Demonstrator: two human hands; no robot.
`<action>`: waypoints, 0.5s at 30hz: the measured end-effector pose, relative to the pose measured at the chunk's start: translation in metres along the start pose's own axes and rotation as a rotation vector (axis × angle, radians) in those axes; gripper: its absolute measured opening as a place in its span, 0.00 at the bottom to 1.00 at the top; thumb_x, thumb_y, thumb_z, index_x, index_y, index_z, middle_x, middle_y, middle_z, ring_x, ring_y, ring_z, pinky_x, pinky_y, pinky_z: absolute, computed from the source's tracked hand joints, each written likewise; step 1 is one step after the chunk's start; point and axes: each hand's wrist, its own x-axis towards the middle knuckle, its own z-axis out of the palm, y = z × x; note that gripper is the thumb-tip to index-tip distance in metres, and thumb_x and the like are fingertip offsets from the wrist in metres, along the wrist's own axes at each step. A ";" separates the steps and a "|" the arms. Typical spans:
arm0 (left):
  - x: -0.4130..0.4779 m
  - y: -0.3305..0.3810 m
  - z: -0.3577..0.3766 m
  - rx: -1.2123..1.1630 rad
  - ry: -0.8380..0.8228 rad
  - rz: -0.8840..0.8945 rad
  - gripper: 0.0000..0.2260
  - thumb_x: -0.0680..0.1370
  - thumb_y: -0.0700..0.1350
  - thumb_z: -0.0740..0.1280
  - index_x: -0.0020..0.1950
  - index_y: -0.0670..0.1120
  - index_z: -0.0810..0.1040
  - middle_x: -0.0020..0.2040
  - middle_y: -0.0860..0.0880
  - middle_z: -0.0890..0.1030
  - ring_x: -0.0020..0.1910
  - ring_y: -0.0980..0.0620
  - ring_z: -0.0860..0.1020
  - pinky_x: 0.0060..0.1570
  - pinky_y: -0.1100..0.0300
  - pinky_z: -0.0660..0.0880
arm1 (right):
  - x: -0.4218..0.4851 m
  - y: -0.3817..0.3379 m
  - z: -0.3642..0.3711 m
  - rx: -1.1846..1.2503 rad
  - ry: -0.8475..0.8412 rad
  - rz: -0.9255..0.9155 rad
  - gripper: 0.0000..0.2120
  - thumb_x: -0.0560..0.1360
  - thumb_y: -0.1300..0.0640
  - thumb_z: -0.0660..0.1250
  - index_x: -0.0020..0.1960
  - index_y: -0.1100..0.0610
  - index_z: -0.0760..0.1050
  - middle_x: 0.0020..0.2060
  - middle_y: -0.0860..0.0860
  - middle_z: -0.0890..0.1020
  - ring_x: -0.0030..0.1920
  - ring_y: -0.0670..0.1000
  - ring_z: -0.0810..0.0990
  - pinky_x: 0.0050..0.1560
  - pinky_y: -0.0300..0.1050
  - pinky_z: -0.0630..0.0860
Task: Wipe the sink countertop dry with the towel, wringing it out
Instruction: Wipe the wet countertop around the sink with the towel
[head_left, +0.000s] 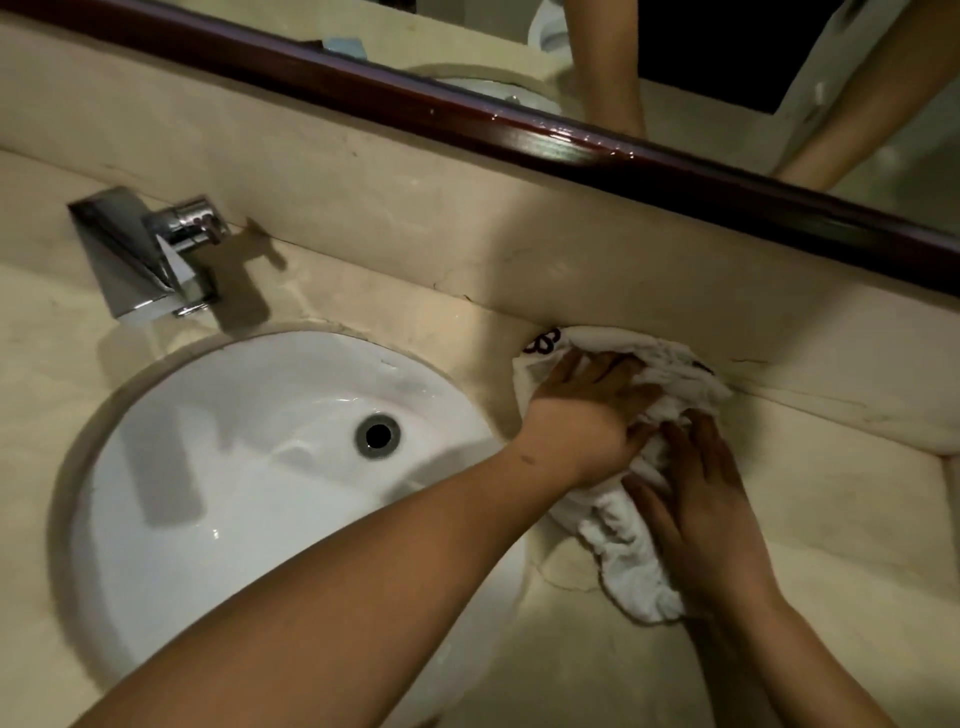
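Towel: the white towel (631, 551) lies bunched on the countertop (831, 519), right of the sink (234, 467), touching the back wall (415, 208).
Left hand (587, 410): flat on the towel, fingers straight, pressing down.
Right hand (701, 493): flat on the towel too, fingers spread.
Around: a shiny tap (150, 254) behind the sink; a mirror (727, 62) with a dark red frame above.
In the way: the left arm crosses over the sink.
Writing: a dark mark on the towel's corner, too blurry to read.

Beige stone backsplash (415, 208) behind the basin. Dark red wooden mirror frame (519, 122) above it. Chrome faucet (156, 249) casts a hard shadow; lighting dim, warm.
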 end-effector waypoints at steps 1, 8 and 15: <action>-0.003 -0.006 -0.001 0.018 0.007 -0.023 0.28 0.78 0.63 0.49 0.73 0.57 0.76 0.75 0.50 0.73 0.76 0.46 0.67 0.77 0.43 0.57 | 0.005 -0.001 0.001 0.010 -0.015 -0.016 0.43 0.79 0.28 0.47 0.79 0.61 0.62 0.78 0.64 0.63 0.79 0.63 0.60 0.76 0.62 0.63; -0.031 -0.058 -0.020 0.034 0.068 -0.213 0.25 0.79 0.61 0.54 0.72 0.56 0.76 0.75 0.49 0.72 0.74 0.42 0.68 0.74 0.39 0.60 | 0.049 -0.038 0.008 0.072 -0.078 -0.216 0.36 0.81 0.37 0.55 0.78 0.60 0.65 0.77 0.61 0.66 0.78 0.60 0.62 0.76 0.59 0.65; -0.067 -0.061 -0.035 0.019 0.118 -0.395 0.21 0.80 0.58 0.57 0.69 0.53 0.77 0.74 0.45 0.72 0.73 0.40 0.68 0.72 0.39 0.64 | 0.069 -0.067 0.002 0.147 -0.191 -0.346 0.36 0.79 0.36 0.55 0.80 0.56 0.62 0.77 0.58 0.66 0.76 0.57 0.65 0.73 0.44 0.61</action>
